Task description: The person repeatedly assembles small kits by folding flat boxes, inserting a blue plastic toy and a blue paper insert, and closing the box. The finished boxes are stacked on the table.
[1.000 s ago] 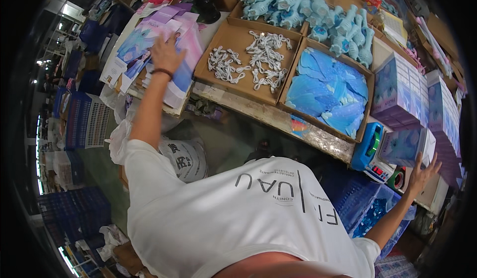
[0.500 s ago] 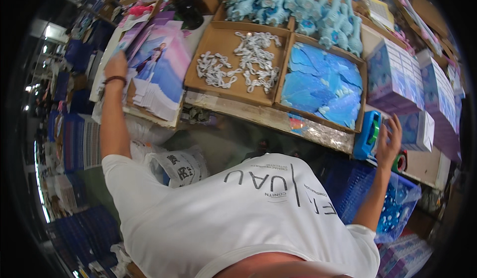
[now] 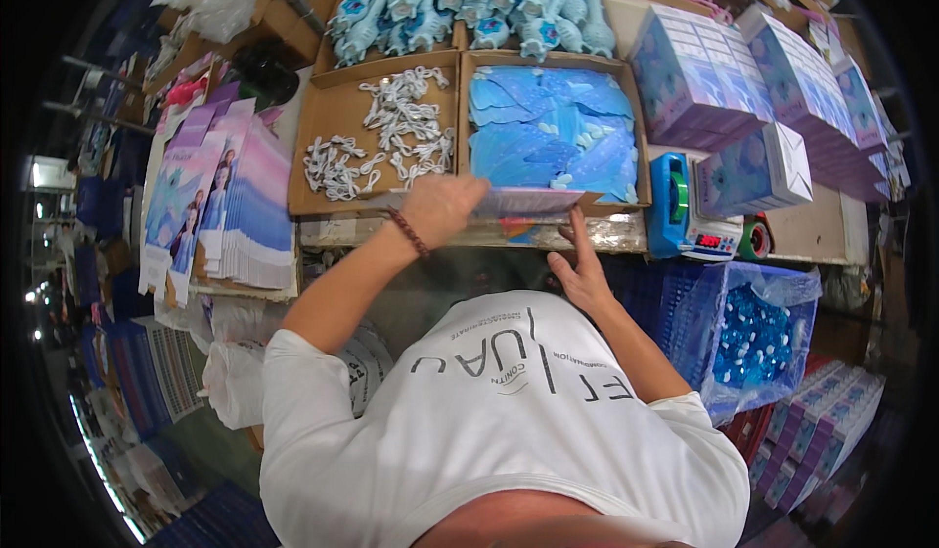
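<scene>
In front of the cardboard trays my left hand [image 3: 442, 207] is closed on a flat folded printed carton [image 3: 533, 202], seen nearly edge-on. My right hand [image 3: 579, 266] is at the carton's right end, thumb and forefinger apart, a fingertip by its edge. Just beyond lies a tray of blue patterned wing-like pieces [image 3: 553, 122]. White bundled cables [image 3: 406, 108] fill part of the tray to its left. A fanned stack of similar flat printed cartons [image 3: 249, 196] lies at the left end of the table.
Pale blue figure-like pieces [image 3: 421, 5] are heaped at the back. Made-up printed boxes [image 3: 694, 73] stand at the right, near a blue tape dispenser [image 3: 669, 205] and a digital scale [image 3: 709, 240]. Below sits a plastic-lined crate of shiny blue parts [image 3: 753, 338].
My left hand has come from the carton stack to the middle with a flat carton. My right hand has moved left from beside the tape dispenser to meet it. The view has shifted.
</scene>
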Available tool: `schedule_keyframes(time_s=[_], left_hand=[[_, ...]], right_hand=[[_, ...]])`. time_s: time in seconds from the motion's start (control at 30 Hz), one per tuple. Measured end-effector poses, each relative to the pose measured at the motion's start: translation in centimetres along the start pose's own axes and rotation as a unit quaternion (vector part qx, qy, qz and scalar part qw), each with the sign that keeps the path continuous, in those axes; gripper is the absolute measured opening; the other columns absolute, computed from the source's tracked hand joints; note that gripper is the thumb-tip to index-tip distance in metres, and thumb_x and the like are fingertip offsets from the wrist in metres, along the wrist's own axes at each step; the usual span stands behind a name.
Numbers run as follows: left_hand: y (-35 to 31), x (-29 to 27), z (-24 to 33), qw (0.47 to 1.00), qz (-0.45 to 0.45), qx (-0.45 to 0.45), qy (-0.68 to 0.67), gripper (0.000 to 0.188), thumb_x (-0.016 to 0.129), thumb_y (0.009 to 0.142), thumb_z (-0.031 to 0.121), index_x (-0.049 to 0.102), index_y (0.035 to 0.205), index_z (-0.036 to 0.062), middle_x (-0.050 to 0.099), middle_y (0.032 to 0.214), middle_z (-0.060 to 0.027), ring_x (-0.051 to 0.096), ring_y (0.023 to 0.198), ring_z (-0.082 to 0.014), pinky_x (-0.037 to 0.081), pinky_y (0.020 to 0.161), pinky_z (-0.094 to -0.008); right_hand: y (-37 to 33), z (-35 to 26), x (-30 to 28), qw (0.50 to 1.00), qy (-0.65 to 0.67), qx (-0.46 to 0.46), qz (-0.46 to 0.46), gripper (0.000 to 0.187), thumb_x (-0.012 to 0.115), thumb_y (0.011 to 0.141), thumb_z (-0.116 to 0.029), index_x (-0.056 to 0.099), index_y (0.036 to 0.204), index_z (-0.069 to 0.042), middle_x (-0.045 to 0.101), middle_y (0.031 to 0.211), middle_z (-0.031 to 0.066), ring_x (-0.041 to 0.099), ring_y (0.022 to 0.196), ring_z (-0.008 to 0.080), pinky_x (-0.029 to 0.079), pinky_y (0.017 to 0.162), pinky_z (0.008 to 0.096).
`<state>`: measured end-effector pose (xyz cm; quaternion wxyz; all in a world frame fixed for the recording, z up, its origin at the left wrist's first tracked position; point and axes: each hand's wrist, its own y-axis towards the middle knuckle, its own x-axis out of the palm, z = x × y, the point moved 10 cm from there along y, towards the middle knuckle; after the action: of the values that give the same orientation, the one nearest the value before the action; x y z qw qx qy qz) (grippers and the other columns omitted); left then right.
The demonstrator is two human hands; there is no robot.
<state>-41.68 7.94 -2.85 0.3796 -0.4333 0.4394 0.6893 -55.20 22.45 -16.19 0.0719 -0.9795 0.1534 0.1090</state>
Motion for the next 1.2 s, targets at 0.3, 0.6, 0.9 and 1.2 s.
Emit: schedule_keyframes(time_s=[0.3,0.6,0.9,1.2], left_hand=[[0.7,10.0,1.9,0.974,-0.225,-0.02,0.007,0.045,0.068,0.083,0.034,0.057,0.12,0.0103,0.063,0.11,-0.0133,0.063,0.094,-0.0319,0.051,0.073,-0.0431],[1.0,15.5,4.6,0.98,-0.192,0.009,0.046,0.074,0.072,0.075,0.054,0.051,0.132,0.0119,0.031,0.151,-0.0223,0.03,0.136,-0.0443,0.033,0.1,-0.0599],[6.5,12.4,4.5,0.949,-0.214,-0.069,-0.221,0.076,0.078,0.067,0.044,0.052,0.125,0.0031,0.054,0.116,-0.0211,0.055,0.11,-0.0368,0.045,0.094,-0.044],[5.5,3.3,1.6,0.905,-0.184,-0.063,-0.38,0.066,0.083,0.064,0.033,0.059,0.121,0.0097,0.05,0.116,-0.0127,0.055,0.107,-0.0299,0.046,0.096,-0.0365]], right_hand=[[1.8,4.8,-4.6,0.982,-0.01,0.096,0.16,0.031,0.071,0.087,-0.026,0.063,0.102,0.0,0.069,0.09,0.01,0.064,0.078,0.0183,0.051,0.072,0.0321],[0.3,11.4,-3.0,0.971,-0.163,0.162,0.06,0.027,0.068,0.089,-0.029,0.067,0.091,-0.002,0.065,0.07,0.0123,0.063,0.063,0.0224,0.05,0.061,0.0345],[-1.7,13.5,-8.5,0.931,0.242,0.25,0.109,0.051,0.057,0.098,-0.041,0.054,0.131,-0.003,0.061,0.128,0.0051,0.058,0.113,0.0177,0.049,0.09,0.0351],[5.1,0.3,-0.2,0.852,0.498,0.137,-0.088,0.065,0.072,0.087,-0.03,0.044,0.141,-0.009,0.052,0.138,0.0044,0.048,0.127,0.0205,0.035,0.108,0.0377]])
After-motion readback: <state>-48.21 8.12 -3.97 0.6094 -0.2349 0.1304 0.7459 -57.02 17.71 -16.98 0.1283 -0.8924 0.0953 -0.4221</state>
